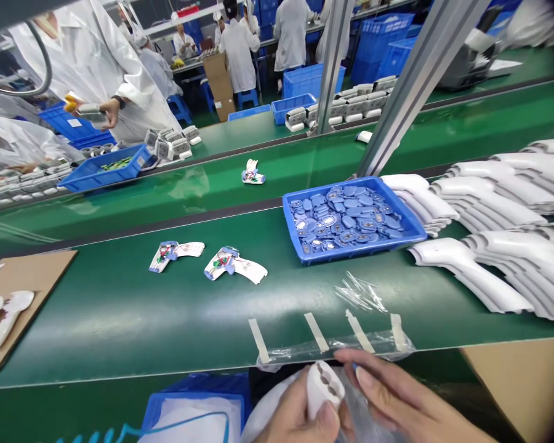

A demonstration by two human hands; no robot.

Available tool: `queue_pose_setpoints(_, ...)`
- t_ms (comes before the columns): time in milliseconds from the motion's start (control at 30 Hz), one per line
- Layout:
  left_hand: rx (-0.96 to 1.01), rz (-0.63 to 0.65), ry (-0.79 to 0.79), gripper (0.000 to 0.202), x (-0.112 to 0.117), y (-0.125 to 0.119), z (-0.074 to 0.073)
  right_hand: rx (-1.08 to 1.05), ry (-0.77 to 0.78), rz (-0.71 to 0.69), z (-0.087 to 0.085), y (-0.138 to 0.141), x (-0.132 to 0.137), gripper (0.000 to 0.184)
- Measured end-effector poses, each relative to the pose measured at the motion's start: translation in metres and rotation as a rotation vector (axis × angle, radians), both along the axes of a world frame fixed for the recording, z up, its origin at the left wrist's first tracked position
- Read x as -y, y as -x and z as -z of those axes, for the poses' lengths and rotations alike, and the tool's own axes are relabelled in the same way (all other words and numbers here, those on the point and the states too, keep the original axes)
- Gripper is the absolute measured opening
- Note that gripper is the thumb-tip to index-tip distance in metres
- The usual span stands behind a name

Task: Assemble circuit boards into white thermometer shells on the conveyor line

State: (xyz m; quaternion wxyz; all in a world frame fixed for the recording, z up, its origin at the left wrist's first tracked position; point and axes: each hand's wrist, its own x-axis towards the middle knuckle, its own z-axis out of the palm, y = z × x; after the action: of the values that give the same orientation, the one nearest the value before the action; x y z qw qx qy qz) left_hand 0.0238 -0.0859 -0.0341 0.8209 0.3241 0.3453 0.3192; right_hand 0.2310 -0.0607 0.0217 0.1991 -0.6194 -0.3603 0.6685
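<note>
The left hand (290, 411) grips a white casing (317, 392) just off the near edge of the green bench (120, 320). The right hand (401, 397) curls beside it (blue shows at the thumb; whether it is held, I cannot tell). Bare bench separates two wired housings (235, 265) from that edge. Fingers hide the casing's lower part; stacked white shells (498, 261) run out of frame rightward.

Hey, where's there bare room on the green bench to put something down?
Widest: the green bench between the cardboard and the tape strips, in front of the two wired half-shells. A smaller patch lies between those and the blue tray. Crowded: right, with stacked white shells.
</note>
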Motion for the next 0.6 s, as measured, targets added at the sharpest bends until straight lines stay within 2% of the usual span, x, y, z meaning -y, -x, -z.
queue_pose_setpoints(67, -0.235, 0.008, -0.027, 0.062, -0.003, 0.015, -0.016, 0.032, -0.095, -0.033, -0.004, -0.006, -0.017, 0.067)
queue_pose_setpoints(133, -0.579, -0.04, -0.137, 0.057, -0.016, 0.026, -0.04, 0.019, -0.232, -0.084, -0.011, -0.006, -0.038, 0.063)
queue_pose_setpoints(200, -0.895, -0.038, -0.345, 0.047, -0.039, 0.03, -0.066, 0.003, -0.351, -0.102, -0.021, 0.0, -0.058, 0.055)
queue_pose_setpoints(300, -1.099, 0.026, -0.725, 0.021, -0.073, 0.027, -0.09, 0.002, -0.441, -0.09, -0.035, 0.015, -0.078, 0.05)
queue_pose_setpoints(400, -1.102, -0.03, -0.896, 0.013, -0.092, 0.022, -0.092, -0.011, -0.502, -0.096, -0.041, 0.029, -0.083, 0.048)
queue_pose_setpoints(500, -1.061, -0.078, -0.891, 0.016, -0.096, 0.02, -0.086, 0.003, -0.591, -0.122, -0.044, 0.037, -0.082, 0.046)
queue_pose_setpoints(600, -1.041, -0.054, -0.876, 0.017, -0.095, 0.021, -0.083, 0.077, -0.741, -0.176, -0.046, 0.042, -0.08, 0.039)
